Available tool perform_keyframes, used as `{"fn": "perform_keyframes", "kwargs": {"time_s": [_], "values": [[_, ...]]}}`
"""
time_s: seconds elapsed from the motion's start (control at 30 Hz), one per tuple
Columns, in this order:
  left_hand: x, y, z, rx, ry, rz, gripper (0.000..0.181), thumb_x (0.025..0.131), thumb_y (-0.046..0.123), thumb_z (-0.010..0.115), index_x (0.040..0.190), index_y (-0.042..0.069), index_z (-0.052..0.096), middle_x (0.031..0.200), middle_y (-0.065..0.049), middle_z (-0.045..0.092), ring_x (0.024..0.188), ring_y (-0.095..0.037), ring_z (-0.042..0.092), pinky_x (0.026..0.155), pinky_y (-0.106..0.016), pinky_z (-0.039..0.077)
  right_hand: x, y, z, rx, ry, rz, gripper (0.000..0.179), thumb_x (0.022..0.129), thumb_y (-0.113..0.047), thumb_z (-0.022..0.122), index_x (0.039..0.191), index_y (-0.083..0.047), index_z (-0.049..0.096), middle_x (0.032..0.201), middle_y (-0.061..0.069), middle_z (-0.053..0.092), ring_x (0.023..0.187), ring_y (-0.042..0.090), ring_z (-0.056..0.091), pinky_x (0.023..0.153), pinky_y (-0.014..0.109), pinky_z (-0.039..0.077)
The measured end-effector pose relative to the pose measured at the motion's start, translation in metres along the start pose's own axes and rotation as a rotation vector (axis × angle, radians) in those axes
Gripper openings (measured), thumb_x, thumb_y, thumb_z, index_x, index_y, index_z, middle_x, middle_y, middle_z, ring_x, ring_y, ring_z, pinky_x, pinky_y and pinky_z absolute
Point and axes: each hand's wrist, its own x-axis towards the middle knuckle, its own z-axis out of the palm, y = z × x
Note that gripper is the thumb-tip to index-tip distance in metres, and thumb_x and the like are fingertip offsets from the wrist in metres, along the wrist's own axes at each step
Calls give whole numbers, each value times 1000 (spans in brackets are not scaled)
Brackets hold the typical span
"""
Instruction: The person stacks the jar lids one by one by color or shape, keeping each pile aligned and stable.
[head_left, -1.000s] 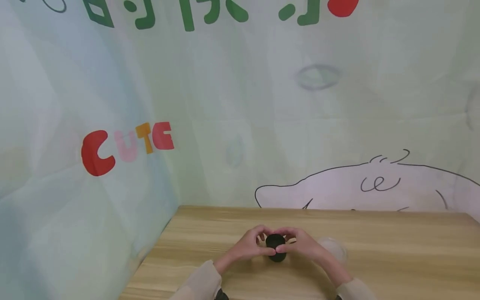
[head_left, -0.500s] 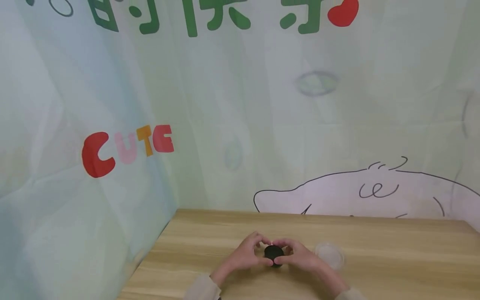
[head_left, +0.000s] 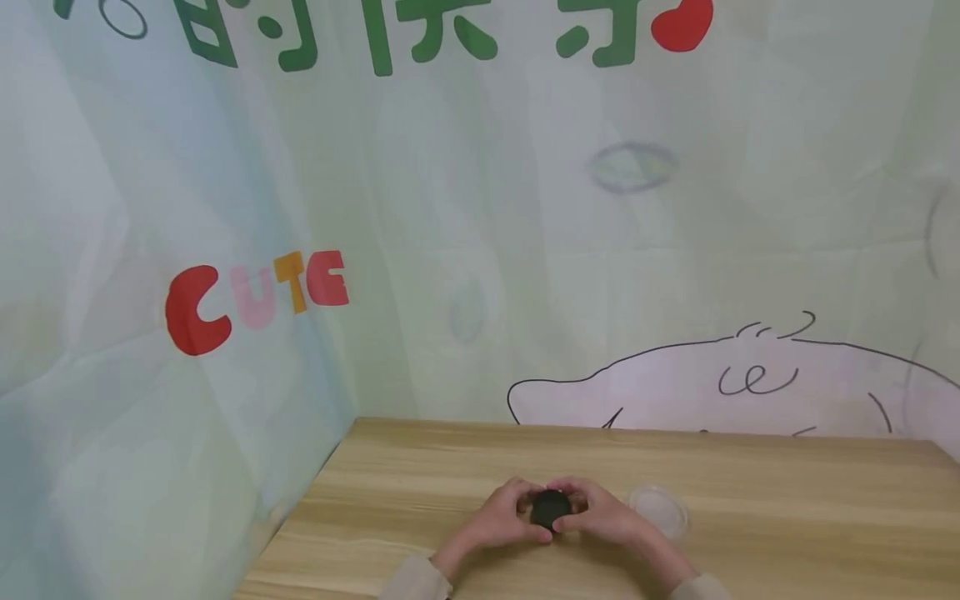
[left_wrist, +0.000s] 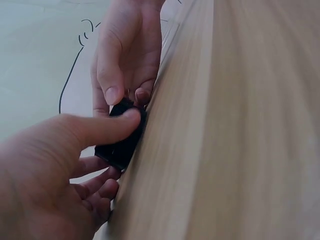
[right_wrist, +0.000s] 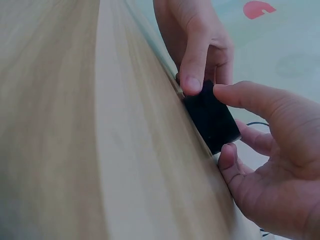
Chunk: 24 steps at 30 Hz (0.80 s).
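A short black cylinder [head_left: 551, 509] with a flat round top sits between both hands, low at the wooden table. My left hand [head_left: 501, 517] grips it from the left. In the left wrist view that thumb lies across the black side, fingers curled around the far side. From the right, my right hand [head_left: 597, 513] holds it with thumb and fingers. The right wrist view shows the right thumb on the cylinder's [right_wrist: 210, 120] upper edge and its fingers by the lower end. Its underside is hidden.
A clear round shallow dish or lid [head_left: 660, 510] lies on the wooden table [head_left: 787, 517] just right of the right hand, partly behind the wrist. A printed cloth [head_left: 420, 333] hangs behind and to the left of the table.
Both hands have lowered the black cylinder toward the table, and it now shows mainly its flat top. The left thumb has slid along its near edge. The head view has tilted slightly up.
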Motion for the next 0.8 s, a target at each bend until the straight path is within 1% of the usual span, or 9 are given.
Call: {"fn": "perform_keyframes", "kwargs": {"time_s": [0.13,0.27,0.4,0.5,0.6,0.67,0.8], "values": [[0,0,4,-19,39,8,49,74,15,83,116,-1,63,105,-7,60,85,-5,44,75,-19,36,-1,1,-2,0,13,19,58,88,-12,69,136,10,45,125,25,57,98,20,53,80,26,42],[-1,-1,4,-25,61,0,49,74,15,83,115,-1,63,104,-8,61,83,-7,43,74,-20,36,-2,0,-1,1,43,26,60,87,-14,70,136,10,45,115,18,59,90,18,49,74,22,41],[-2,-1,1,-26,62,-15,49,74,15,83,116,-1,63,105,-9,61,83,-10,43,73,-21,35,1,-1,0,12,64,28,60,86,-13,72,134,11,47,100,12,60,85,16,49,68,21,41],[-2,0,-1,-64,65,-37,48,74,13,82,116,-1,64,103,-10,62,82,-12,44,71,-21,35,2,-2,0,15,59,30,60,87,-15,72,135,10,47,91,6,58,82,15,50,66,21,42],[3,2,-2,-109,69,-55,49,73,11,82,117,0,64,102,-10,63,81,-13,46,70,-21,36,3,-3,-5,3,56,21,60,87,-16,71,135,10,46,90,5,56,82,15,49,65,20,42],[5,3,-3,-122,68,-62,49,73,11,82,118,0,64,103,-10,63,82,-13,46,71,-22,36,4,-4,-8,-9,54,19,61,87,-15,71,136,10,45,90,5,55,82,15,48,66,21,41],[7,4,-2,-83,67,-66,49,73,12,83,117,1,64,104,-7,60,87,-13,46,76,-23,36,5,-3,-12,-7,40,34,63,84,-13,73,137,8,45,95,5,53,87,16,46,72,22,39]]}}
